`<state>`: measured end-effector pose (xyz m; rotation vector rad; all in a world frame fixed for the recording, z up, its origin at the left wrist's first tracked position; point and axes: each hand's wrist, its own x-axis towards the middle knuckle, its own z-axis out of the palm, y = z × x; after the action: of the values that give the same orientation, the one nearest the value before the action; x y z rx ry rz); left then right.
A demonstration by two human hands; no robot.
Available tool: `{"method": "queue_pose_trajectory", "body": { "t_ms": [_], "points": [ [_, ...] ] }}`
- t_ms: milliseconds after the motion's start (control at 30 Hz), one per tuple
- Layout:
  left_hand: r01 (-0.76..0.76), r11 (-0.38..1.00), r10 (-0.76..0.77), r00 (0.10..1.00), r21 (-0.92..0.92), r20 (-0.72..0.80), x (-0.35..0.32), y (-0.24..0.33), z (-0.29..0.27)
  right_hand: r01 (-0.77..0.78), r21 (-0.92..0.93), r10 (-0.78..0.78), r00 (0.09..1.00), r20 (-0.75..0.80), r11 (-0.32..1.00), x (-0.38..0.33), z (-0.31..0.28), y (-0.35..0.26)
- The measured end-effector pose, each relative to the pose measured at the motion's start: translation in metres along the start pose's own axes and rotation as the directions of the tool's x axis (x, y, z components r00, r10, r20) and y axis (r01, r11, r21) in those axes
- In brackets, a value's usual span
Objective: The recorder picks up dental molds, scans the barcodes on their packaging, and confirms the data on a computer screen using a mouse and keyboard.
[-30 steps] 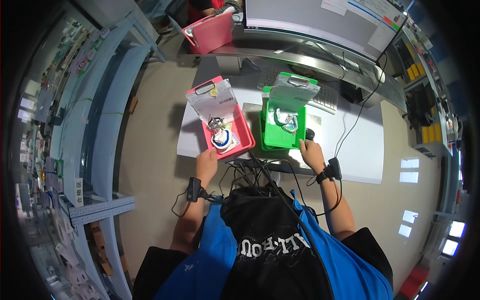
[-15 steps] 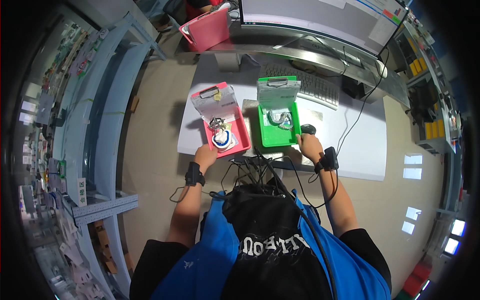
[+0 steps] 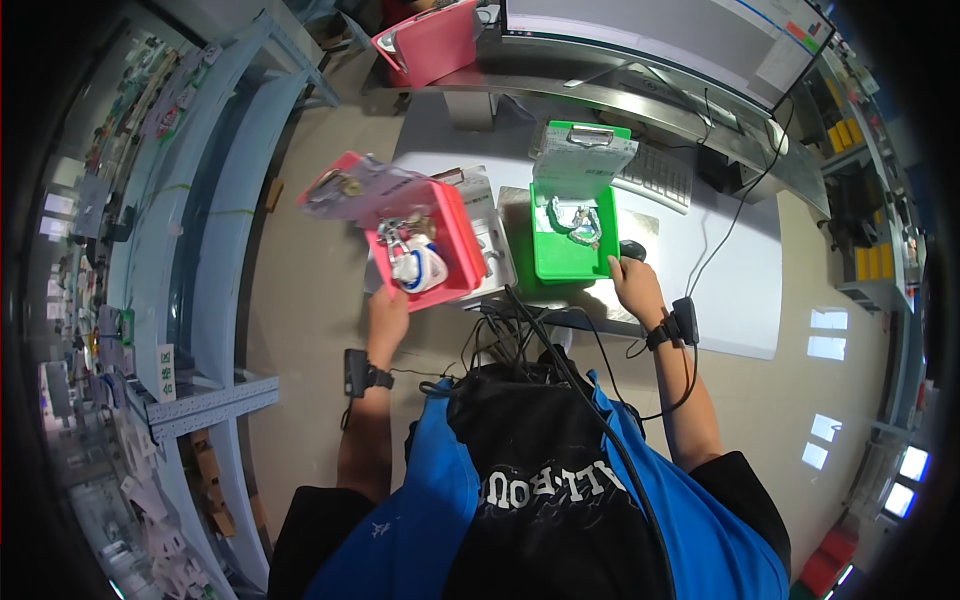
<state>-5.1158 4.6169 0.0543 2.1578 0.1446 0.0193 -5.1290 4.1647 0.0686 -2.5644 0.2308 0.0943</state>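
Observation:
My left hand point(image 3: 388, 318) grips the near left corner of a pink tray point(image 3: 462, 235), which is raised and tilted. Inside it lie a metal frame-like piece point(image 3: 395, 238) and a white and blue rounded piece point(image 3: 430, 268). A clipped sheet of paper point(image 3: 385, 190) stands at its far end, slanting out to the left. With fingers closed, my right hand point(image 3: 638, 288) holds the near right corner of a green tray point(image 3: 560, 263). In that tray are pale horseshoe-shaped pieces point(image 3: 584, 232) that look like dental models. Another clipped sheet point(image 3: 583, 165) leans at its back.
A pale shallow container point(image 3: 497, 262) shows under and beside the pink tray. A black mouse point(image 3: 632, 250) and white keyboard point(image 3: 657, 180) are right of the green tray. Behind stand a monitor point(image 3: 680, 40) and a pink box point(image 3: 430, 45). Cables point(image 3: 500, 335) hang at the table's front edge.
The pink tray has come up off the table and swung left, tilting in my left hand. A pale container now shows beneath it. My right hand stays at the green tray's corner.

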Motion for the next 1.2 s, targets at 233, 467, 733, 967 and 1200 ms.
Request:
{"method": "queue_pose_trajectory", "body": {
  "t_ms": [233, 467, 733, 967, 1200],
  "points": [
    [0.068, 0.994, -0.053, 0.983, 0.082, -0.176, -0.026, -0.03, -0.086, 0.236, 0.061, -0.239, 0.969, 0.058, 0.97, 0.006, 0.034, -0.062],
    [0.315, 0.949, -0.314, 0.935, -0.022, -0.167, -0.05, -0.076, -0.085, 0.208, -0.019, -0.202, 0.964, 0.172, 0.978, 0.034, 0.13, -0.086],
    [0.325, 0.943, -0.325, 0.946, 0.074, -0.007, -0.025, -0.098, -0.07, 0.009, -0.223, 0.0, 0.999, 0.04, 0.975, 0.045, 0.124, -0.065],
    [0.155, 0.972, -0.166, 0.985, 0.175, 0.045, 0.015, -0.098, -0.031, -0.247, -0.155, 0.256, 0.966, 0.036, 0.956, 0.03, 0.048, -0.049],
    [0.105, 0.949, -0.158, 0.974, 0.298, 0.16, 0.056, -0.073, 0.002, 0.321, -0.559, -0.375, 0.927, 0.019, 0.765, -0.006, 0.042, 0.017]
  ]
}}
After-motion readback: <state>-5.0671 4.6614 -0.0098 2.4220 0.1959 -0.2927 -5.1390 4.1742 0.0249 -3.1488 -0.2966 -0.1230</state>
